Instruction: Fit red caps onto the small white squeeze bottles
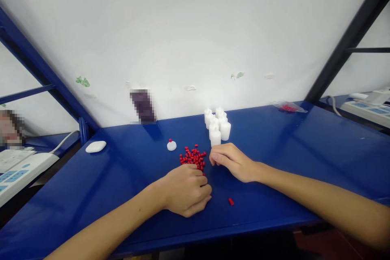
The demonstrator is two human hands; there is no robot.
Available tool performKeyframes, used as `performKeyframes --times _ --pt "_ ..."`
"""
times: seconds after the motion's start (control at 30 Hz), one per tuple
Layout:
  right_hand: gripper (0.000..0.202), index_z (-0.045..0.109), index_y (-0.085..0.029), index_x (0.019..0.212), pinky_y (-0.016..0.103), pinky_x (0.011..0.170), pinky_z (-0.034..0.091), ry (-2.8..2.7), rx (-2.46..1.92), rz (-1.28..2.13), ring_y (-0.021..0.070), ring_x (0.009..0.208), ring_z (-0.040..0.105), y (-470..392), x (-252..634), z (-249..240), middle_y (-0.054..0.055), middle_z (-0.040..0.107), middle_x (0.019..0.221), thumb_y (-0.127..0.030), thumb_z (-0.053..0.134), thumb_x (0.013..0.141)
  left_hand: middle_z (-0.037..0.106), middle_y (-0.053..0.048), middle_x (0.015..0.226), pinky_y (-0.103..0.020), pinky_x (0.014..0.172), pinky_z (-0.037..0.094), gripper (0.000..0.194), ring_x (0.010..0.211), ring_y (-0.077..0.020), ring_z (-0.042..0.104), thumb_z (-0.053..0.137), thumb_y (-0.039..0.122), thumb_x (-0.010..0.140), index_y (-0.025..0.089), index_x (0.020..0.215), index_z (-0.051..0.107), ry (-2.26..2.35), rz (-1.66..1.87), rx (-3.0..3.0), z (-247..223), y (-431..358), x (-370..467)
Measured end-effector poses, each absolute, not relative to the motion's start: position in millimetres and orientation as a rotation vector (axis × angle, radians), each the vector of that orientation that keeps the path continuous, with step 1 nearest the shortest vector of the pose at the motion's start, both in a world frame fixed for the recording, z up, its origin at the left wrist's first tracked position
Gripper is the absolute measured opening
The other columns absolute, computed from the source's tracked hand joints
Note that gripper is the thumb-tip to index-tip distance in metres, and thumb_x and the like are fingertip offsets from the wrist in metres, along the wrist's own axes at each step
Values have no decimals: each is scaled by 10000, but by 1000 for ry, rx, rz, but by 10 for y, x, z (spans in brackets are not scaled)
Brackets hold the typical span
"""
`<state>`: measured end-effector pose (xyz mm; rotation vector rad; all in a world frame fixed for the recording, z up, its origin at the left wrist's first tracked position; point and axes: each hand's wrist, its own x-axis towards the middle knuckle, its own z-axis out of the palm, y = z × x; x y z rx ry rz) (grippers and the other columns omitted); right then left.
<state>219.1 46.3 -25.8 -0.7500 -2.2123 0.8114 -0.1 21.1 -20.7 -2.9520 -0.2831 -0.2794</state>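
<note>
Several small red caps lie in a loose pile on the blue table. My left hand rests at the near edge of this pile, its fingers curled under; whatever they hold is hidden. To the right of the pile, my right hand has its thumb and fingers drawn together, and I cannot make out anything between them. Just beyond it stand several white plastic bottles, grouped upright. One white bottle top with a red tip sits apart, left of the bottles. A lone red cap lies nearer the front edge.
A white earbud-like case lies at the left. A clear bag of red pieces rests at the back right. Power strips are at the far left and far right. Behind is a white wall, with metal frame posts on both sides.
</note>
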Motion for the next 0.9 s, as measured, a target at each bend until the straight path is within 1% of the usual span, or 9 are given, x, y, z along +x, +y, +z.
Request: performKeyframes --times 0.1,0.23,0.3,0.37,0.47,0.6,0.67,0.8,0.9 --pt "509 566 -157 652 270 626 374 -2097 -743 977 135 618 489 418 2153 -251 7 525 629 -439 340 1010 595 -40 682 -309 602 421 269 628 -164 532 444 240 967 168 762 603 -410 -712 -3079 -154 210 9" --pt "568 553 -156 599 278 573 383 -1870 -667 1317 133 539 461 326 2045 -218 13 504 558 -507 310 975 626 -49 829 -291 702 465 292 764 -158 567 416 278 1011 190 908 675 -1074 -1683 -2970 -110 213 96" --pt "587 532 -164 581 282 556 386 -1814 -610 1391 129 514 431 281 1986 -194 12 485 541 -555 300 952 633 -55 831 -311 747 483 316 851 -182 571 432 327 1009 204 908 705 -1231 -1907 -2929 -112 195 148" --pt "573 522 -169 591 286 558 394 -1803 -579 1411 132 524 429 243 1943 -169 11 475 551 -585 324 933 644 -63 740 -332 758 494 357 919 -214 553 424 366 1010 208 891 721 -1248 -1920 -3072 -128 164 191" --pt "536 535 -167 635 288 568 399 -1802 -560 1439 137 546 454 207 1914 -156 12 486 579 -581 358 926 640 -62 599 -343 716 495 378 933 -239 517 401 385 1017 213 943 729 -1260 -1902 -3222 -160 124 229" --pt "550 539 -161 622 285 564 394 -1777 -586 1478 134 536 465 205 1909 -197 13 486 555 -563 339 941 624 -60 564 -341 694 497 361 922 -243 504 413 387 1013 215 1001 730 -1253 -1939 -3223 -182 122 235" --pt "549 533 -160 611 277 542 383 -1742 -615 1497 128 518 456 210 1910 -211 9 480 537 -558 352 943 621 -67 623 -342 720 499 369 922 -234 511 421 374 1011 220 938 749 -1243 -1868 -3234 -174 129 227" --pt "474 496 -162 628 252 508 347 -1720 -607 1507 104 505 419 202 1923 -186 -15 452 547 -507 432 948 598 -90 877 -363 799 483 362 931 -217 508 491 345 981 229 788 774 -1145 -1604 -3196 -138 130 206" --pt "364 486 -173 778 226 487 348 -1713 -575 1527 90 506 409 183 1946 -167 -47 428 601 -494 480 949 544 -92 1054 -367 816 494 219 957 -212 510 566 336 944 259 934 771 -1108 -1596 -3177 -138 136 192"
